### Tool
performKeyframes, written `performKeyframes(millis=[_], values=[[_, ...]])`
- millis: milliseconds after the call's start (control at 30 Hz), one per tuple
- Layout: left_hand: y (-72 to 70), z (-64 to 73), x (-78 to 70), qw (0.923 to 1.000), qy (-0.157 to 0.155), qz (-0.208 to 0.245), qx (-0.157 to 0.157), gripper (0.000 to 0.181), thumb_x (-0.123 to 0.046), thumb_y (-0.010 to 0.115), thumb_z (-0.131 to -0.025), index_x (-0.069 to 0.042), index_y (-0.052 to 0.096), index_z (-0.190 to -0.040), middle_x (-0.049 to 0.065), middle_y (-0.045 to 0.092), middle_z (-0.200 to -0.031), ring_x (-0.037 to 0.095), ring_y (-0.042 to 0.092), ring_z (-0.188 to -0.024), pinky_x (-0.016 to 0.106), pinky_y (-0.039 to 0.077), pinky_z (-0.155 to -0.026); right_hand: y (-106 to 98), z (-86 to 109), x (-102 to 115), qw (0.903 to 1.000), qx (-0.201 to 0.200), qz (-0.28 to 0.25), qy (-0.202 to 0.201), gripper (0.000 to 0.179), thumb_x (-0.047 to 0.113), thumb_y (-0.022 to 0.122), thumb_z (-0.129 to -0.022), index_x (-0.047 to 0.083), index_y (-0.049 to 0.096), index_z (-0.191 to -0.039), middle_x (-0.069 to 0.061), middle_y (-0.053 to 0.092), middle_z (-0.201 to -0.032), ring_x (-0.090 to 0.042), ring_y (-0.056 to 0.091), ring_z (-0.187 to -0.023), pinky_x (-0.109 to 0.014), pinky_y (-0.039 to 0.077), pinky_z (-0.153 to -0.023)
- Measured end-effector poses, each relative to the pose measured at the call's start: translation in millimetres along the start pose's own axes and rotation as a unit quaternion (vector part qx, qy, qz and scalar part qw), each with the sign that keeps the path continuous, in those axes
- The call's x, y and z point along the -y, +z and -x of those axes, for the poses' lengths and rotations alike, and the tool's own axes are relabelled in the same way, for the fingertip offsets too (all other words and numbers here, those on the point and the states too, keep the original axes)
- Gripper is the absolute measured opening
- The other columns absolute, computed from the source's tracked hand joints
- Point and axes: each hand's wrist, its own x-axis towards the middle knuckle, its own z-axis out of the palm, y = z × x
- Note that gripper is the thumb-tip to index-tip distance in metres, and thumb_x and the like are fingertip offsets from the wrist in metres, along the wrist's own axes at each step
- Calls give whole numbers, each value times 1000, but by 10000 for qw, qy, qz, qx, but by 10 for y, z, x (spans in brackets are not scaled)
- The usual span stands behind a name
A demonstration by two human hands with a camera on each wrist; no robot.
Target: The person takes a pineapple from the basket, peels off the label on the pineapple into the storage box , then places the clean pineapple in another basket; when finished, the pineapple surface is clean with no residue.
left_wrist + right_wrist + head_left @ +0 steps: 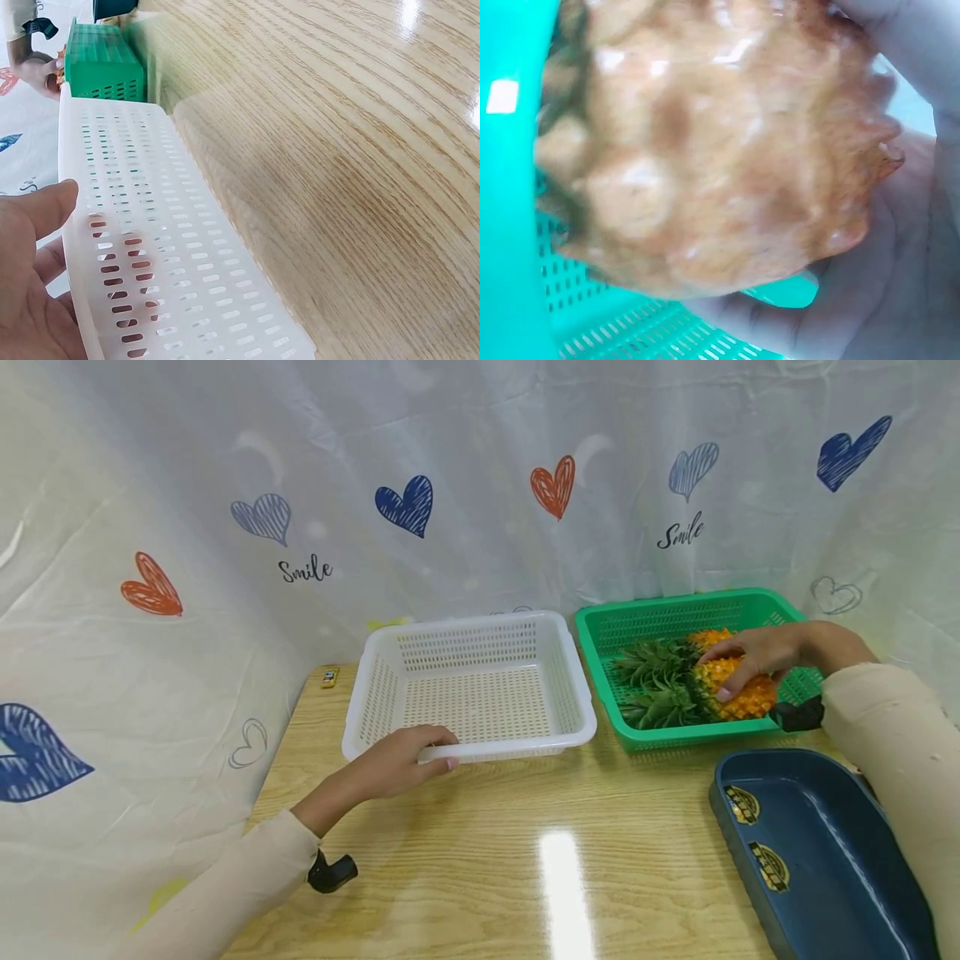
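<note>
In the head view my left hand (393, 764) grips the near rim of a white plastic basket (525, 746), thumb outside and fingers over the inner side. The left wrist view shows the slotted outer wall of this basket (172, 225) close to the thumb. To the right, my right hand (772, 650) is curled over the nearer of two orange pineapples, this pineapple (750, 700) lying in a green basket (663, 737) with its leaves pointing left. The second pineapple (708, 638) lies behind it, partly hidden by the hand. Orange, bumpy pineapple skin (705, 150) fills most of the right wrist view.
A dark blue tray (817, 843) with gold stickers stands at the front right, below my right forearm. Both baskets stand near the patterned curtain (480, 560) at the back of the wooden table (465, 860). A small yellow packet (329, 677) lies at the back left.
</note>
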Motion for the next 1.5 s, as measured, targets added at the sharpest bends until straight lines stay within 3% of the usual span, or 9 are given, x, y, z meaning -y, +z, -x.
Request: performKeyframes(millis=[200, 333, 467, 567, 667, 800, 933, 1267, 1500], values=[[5, 1, 15, 10000, 71, -9, 1, 34, -41, 58, -102, -17, 65, -124, -5, 68, -113, 11, 62, -100, 38, 51, -88, -10, 0, -21, 9997, 218, -108, -64, 95, 33, 74, -90, -1, 16, -158, -35, 29, -148, -17, 51, -69, -38, 50, -65], [7, 5, 24, 10000, 88, -11, 6, 35, -41, 58, -102, -16, 65, -125, -4, 68, -115, 12, 62, -102, 39, 51, -89, -28, -18, -3, 9988, 459, -163, -47, 96, 29, 72, -92, -3, 11, -158, -40, 11, -155, -18, 54, -76, -40, 52, -69], [5, 12, 26, 10000, 71, 2, 20, 35, -41, 57, -102, -16, 65, -125, -3, 68, -116, 13, 62, -103, 40, 51, -90, -38, -31, 9, 9985, 522, -150, -3, 94, 29, 72, -93, -2, 12, -158, -41, -4, -158, -18, 48, -68, -39, 50, -66], [3, 13, 24, 10000, 70, 19, 28, 34, -41, 58, -102, -16, 65, -125, -3, 68, -116, 13, 62, -103, 40, 51, -90, -33, -32, -2, 9987, 482, -140, -21, 95, 28, 73, -92, -1, 12, -158, -41, -4, -157, -19, 54, -77, -40, 52, -70], [3, 10, 22, 10000, 72, 34, 31, 34, -41, 58, -102, -16, 66, -125, -3, 68, -116, 13, 62, -103, 40, 51, -91, -21, -22, -21, 9992, 366, -41, -145, 95, 29, 74, -92, -1, 14, -158, -42, -3, -157, -34, 58, -106, -45, 54, -81], [6, 7, 24, 10000, 74, 27, 42, 35, -41, 58, -102, -16, 65, -125, -3, 68, -116, 13, 62, -105, 41, 51, -92, -9, 10, -61, 9993, 114, 87, -338, 90, 29, 76, -90, -1, 23, -157, -41, 3, -157, -60, 34, -134, -54, 53, -91], [5, 8, 23, 9999, 63, 46, 70, 34, -41, 58, -102, -16, 65, -125, -4, 68, -117, 13, 62, -105, 41, 50, -92, -10, 28, -88, 9993, -8, 63, -362, 83, 29, 76, -90, 0, 33, -155, -38, 9, -158, -64, 22, -138, -54, 54, -90], [3, 5, 19, 9998, -22, 122, 144, 34, -40, 57, -103, -17, 65, -126, -3, 67, -118, 14, 62, -107, 41, 50, -93, -24, -7, -61, 9993, -96, 330, -144, 73, 29, 77, -90, 2, 45, -149, -37, 12, -159, -51, 45, -130, -49, 56, -87], [-2, 1, 11, 9998, -34, 107, 143, 33, -38, 58, -103, -16, 65, -126, -3, 67, -118, 15, 62, -107, 41, 50, -93, 4, -6, -71, 9988, -248, 340, -233, 75, 33, 74, -92, 0, 42, -151, -39, 17, -156, -62, 31, -135, -53, 55, -87]])
